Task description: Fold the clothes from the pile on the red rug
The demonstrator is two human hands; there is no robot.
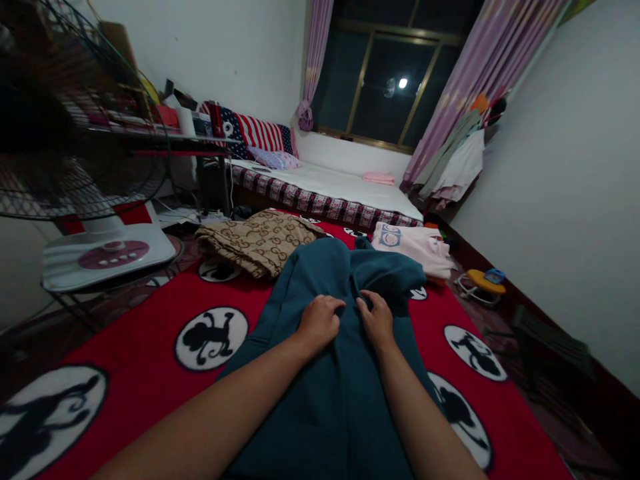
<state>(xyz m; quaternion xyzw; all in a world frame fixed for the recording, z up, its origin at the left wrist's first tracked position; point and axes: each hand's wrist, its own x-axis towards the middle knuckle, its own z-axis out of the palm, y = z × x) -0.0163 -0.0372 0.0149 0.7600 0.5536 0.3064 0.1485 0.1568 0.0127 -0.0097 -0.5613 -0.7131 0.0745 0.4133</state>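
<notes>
A teal garment (pixel 313 393) lies spread lengthwise before me, with a fold or seam running down its middle and bunched cloth at its far end. I cannot tell its exact kind. My left hand (pixel 319 321) is closed, its thumb and fingers pinching the cloth just left of the middle line. On the other side of that line my right hand (pixel 376 321) has its fingers curled onto the garment, thumb and forefinger gripping the cloth near a raised fold. Both hands are close together, and the fingertips are partly hidden.
The garment rests on a red blanket (pixel 145 347) with monkey prints. Beyond it lie a brown patterned cloth (pixel 260 240) and folded pink clothing (pixel 413 248). An electric fan (pixel 75 140) stands at left, a bed (pixel 325 180) at the back, a yellow stool (pixel 484 283) at right.
</notes>
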